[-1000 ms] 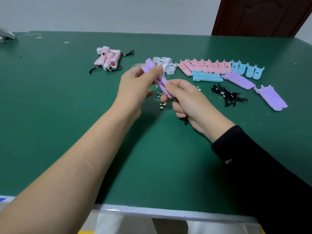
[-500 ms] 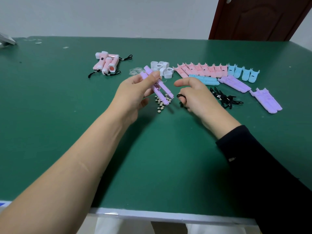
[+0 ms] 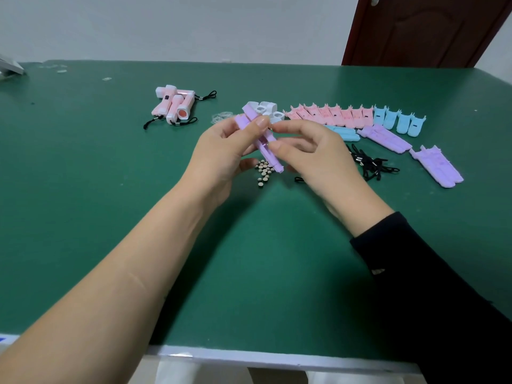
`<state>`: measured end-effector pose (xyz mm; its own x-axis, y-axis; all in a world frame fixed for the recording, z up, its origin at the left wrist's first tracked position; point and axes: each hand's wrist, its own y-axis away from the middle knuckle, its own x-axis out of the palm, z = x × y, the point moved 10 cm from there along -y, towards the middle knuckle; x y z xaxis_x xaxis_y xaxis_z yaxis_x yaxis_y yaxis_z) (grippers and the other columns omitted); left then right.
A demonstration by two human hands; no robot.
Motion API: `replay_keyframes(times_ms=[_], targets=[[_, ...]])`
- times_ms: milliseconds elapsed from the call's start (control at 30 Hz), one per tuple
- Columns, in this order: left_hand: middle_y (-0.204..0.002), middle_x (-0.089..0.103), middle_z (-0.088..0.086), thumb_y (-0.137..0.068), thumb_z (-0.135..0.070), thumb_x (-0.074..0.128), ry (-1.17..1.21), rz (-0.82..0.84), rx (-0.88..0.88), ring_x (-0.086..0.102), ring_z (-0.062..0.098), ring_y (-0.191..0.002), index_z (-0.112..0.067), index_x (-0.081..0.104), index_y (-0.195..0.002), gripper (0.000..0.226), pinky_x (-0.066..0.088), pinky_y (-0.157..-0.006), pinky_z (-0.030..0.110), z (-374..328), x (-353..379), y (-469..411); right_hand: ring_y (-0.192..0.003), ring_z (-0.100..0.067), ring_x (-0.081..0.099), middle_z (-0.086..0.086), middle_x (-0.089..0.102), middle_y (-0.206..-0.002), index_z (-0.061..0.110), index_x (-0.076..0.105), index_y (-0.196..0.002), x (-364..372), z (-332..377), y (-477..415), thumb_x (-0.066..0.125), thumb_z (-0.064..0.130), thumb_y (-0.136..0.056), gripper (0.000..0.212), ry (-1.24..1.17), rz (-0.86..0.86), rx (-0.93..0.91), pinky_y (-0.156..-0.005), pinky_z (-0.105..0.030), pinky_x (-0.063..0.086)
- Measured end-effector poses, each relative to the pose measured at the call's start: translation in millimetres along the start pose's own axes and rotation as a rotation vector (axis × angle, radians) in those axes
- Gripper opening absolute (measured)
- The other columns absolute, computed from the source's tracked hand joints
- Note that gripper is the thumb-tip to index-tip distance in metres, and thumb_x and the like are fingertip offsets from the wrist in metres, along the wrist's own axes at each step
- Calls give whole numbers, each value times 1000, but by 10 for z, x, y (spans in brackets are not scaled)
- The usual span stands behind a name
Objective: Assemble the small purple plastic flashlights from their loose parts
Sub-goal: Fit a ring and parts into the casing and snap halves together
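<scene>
Purple plastic is what both hands are busy with: the left hand (image 3: 221, 156) grips two long purple shell halves (image 3: 273, 162) between thumb and curled fingers, holding them tilted, above the table (image 3: 110, 189) rather than on it. The right hand (image 3: 318, 159) has come in from the other side, thumb and forefinger closed on the same halves about midway along; whether some smaller part sits between those fingertips I cannot tell. That arm wears a black sleeve (image 3: 429, 286), while the left arm is bare.

Directly beneath the hands lies a little heap of button cells (image 3: 264, 171). To the right is a tangle of black lanyards (image 3: 371, 163), and past it two stacks of spare purple shells (image 3: 385, 138). Farther back runs a row of pink shells (image 3: 329, 116) with blue shells (image 3: 399, 121) at its right end. White head caps (image 3: 267, 109) cluster just behind the raised halves, with some clear lens discs (image 3: 220, 117) to their left. Well off to the rear left rest finished pink flashlights (image 3: 174, 106). A brown door (image 3: 415, 31) stands behind the table.
</scene>
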<state>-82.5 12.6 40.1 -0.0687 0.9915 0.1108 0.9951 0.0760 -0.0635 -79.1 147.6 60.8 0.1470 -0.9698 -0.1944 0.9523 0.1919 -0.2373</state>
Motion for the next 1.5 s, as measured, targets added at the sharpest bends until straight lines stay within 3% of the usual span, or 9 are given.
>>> replay_keyframes(times_ms=[67, 233, 433, 733, 867, 1033, 1200, 1333, 1500], targets=[[-86, 68, -4, -91, -26, 67, 36, -12, 1, 61, 6, -70, -20, 67, -90, 6, 49, -58, 18, 9, -1, 4, -77, -3, 68, 5, 75, -91, 34, 68, -98, 20, -65, -2, 68, 13, -87, 23, -37, 3, 49, -78, -29, 53], [-90, 70, -7, -88, -32, 70, -7, -93, -3, 64, 5, -78, -25, 70, -91, 7, 47, -61, 20, 10, -97, -10, -68, 4, 64, 10, 74, -84, 25, 68, -112, 78, -232, -18, 67, 14, -88, 27, -200, 10, 153, -62, -13, 49], [-68, 66, -19, -87, -35, 70, -85, -118, 30, 56, -6, -58, -26, 69, -90, 9, 38, -62, 24, -27, -128, -8, -75, -3, 68, 6, 74, -91, 25, 68, -106, 180, -320, -2, 68, 12, -87, 23, -268, 22, 172, -70, -20, 55], [-91, 73, -15, -92, -26, 66, -66, -46, 34, 63, -4, -78, -24, 70, -109, 18, 45, -59, 14, -41, -55, -10, -78, -5, 66, 6, 75, -92, 23, 69, -109, 120, -406, -20, 65, 13, -89, 22, -302, 9, 242, -79, -25, 55], [-101, 74, -12, -91, -28, 67, -106, -34, 41, 65, 1, -92, -25, 71, -113, 22, 43, -67, 17, -50, -36, 7, -86, -11, 64, 4, 74, -93, 20, 69, -106, 105, -402, -6, 65, 20, -90, 16, -319, -23, 254, -98, -43, 48], [-101, 75, -11, -91, -25, 67, -74, -24, 47, 67, 5, -98, -28, 71, -107, 16, 45, -70, 19, -66, -25, 14, -85, -7, 68, 3, 75, -98, 22, 68, -108, 134, -389, -13, 59, 16, -94, 18, -460, 21, 243, -82, -25, 55], [-99, 75, -13, -91, -28, 67, -93, -16, 51, 68, 2, -94, -29, 72, -110, 19, 43, -62, 12, -69, -20, 17, -82, -8, 71, 1, 76, -91, 22, 70, -98, 134, -390, -38, 57, 15, -95, 15, -607, 21, 243, -69, -23, 56], [-100, 75, -13, -91, -29, 67, -113, -21, 72, 68, 4, -97, -31, 72, -109, 19, 41, -65, 17, -93, -28, 22, -87, -7, 71, 3, 75, -94, 21, 69, -102, 168, -408, -46, 55, 17, -96, 16, -624, 63, 253, -75, -23, 57], [-95, 75, -12, -90, -26, 68, -146, -53, 141, 66, 0, -86, -29, 73, -107, 18, 42, -55, 9, -179, -43, 50, -89, -7, 70, 2, 75, -98, 18, 68, -108, 160, -409, -56, 55, 15, -96, 18, -634, 62, 251, -79, -24, 57]])
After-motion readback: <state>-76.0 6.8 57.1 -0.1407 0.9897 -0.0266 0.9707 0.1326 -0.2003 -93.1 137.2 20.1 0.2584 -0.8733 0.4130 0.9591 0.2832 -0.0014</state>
